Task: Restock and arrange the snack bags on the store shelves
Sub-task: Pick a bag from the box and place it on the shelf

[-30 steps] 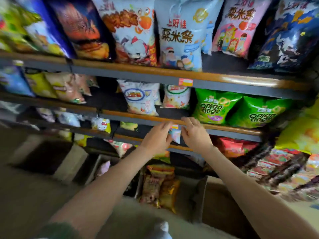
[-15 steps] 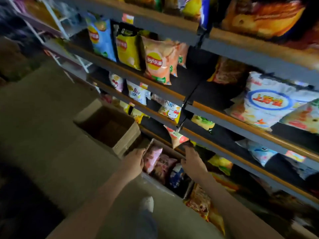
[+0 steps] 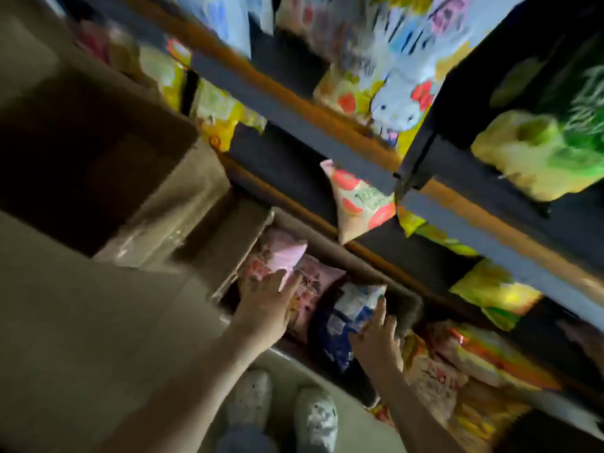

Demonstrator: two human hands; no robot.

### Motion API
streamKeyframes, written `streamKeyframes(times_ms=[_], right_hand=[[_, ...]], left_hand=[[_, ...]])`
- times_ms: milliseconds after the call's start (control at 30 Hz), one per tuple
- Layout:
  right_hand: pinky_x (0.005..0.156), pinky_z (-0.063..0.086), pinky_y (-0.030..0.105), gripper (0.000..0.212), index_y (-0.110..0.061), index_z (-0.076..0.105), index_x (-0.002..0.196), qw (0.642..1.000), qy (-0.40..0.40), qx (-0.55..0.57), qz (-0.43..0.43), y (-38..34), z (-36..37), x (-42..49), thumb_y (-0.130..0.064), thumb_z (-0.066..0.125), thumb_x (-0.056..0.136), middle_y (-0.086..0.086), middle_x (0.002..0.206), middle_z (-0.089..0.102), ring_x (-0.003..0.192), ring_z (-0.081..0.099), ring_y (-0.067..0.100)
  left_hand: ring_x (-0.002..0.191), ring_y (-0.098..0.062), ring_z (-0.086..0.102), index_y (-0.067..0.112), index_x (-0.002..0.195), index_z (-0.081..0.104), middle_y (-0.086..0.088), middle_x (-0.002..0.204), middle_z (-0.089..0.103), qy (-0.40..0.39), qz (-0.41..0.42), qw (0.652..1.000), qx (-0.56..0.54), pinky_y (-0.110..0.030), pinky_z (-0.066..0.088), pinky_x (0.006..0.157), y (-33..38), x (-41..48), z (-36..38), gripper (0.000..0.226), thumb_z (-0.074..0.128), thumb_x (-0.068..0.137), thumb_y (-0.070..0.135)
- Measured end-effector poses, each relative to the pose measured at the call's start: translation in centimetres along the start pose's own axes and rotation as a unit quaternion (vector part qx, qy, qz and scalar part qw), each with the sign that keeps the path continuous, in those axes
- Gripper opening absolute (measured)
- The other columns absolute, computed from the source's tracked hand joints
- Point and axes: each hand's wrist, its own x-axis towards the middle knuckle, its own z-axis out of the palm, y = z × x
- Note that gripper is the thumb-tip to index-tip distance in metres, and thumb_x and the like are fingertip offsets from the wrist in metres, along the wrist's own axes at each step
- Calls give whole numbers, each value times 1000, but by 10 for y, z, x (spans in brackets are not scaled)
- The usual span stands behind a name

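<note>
Pink snack bag [image 3: 284, 256] in the floor carton [image 3: 225, 250] lies under the left hand [image 3: 264, 305], whose fingers are spread flat on it; the right hand [image 3: 379, 341] meets the blue bag [image 3: 336, 335] just right, grip unreadable.

Cardboard box [image 3: 235, 237]: pink snack bag [image 3: 286, 256] lies tilted at its left end, with a blue-and-white bag [image 3: 351, 310] beside it, rightward. Red-spotted pale bag [image 3: 359, 204] sits on the shelf [image 3: 281, 197] just above the box.
</note>
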Motion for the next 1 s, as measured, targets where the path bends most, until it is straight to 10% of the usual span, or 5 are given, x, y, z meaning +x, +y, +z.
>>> streamKeyframes(times_ms=[233, 467, 700, 800, 1000], right_hand=[[107, 35, 52, 142, -30, -16, 149, 970, -9, 226, 83, 61, 92, 78, -45, 90, 55, 14, 154, 19, 137, 31, 37], [92, 47, 53, 102, -34, -14, 149, 993, 49, 102, 22, 51, 119, 70, -29, 65, 85, 16, 143, 26, 118, 49, 43], [94, 41, 49, 108, -30, -9, 151, 994, 81, -25, -70, 25, 56, -26, -33, 71, 78, 4, 151, 19, 123, 34, 33], [95, 40, 52, 108, -27, -1, 152, 984, 99, -75, -127, 4, 3, -92, -23, 73, 73, 9, 150, 26, 124, 37, 37], [108, 28, 55, 97, -28, 7, 152, 977, 78, -60, -191, -26, -138, -221, -38, 65, 75, 10, 152, 21, 133, 24, 39]], left_hand=[[132, -27, 35, 32, 151, 18, -10, 145, 33, -139, -36, 979, -143, -36, 39, 104, 12, 4, 153, 63, 44, 95, 20], [129, -31, 44, 26, 151, 22, -21, 140, 46, -181, -151, 897, -374, -37, 33, 109, 47, 21, 196, 60, 43, 95, 28], [110, -2, 60, 43, 126, 36, 5, 123, 61, -96, -267, 749, -598, -31, 46, 97, 77, 6, 87, 59, 70, 83, 22], [93, -6, 67, 19, 127, 34, -4, 111, 65, -29, -349, 685, -639, -25, 54, 80, 114, -11, 10, 72, 81, 72, 13], [90, -6, 65, 19, 117, 44, 0, 106, 65, 24, -349, 685, -639, -29, 55, 86, 191, -40, -158, 64, 86, 69, 19]])
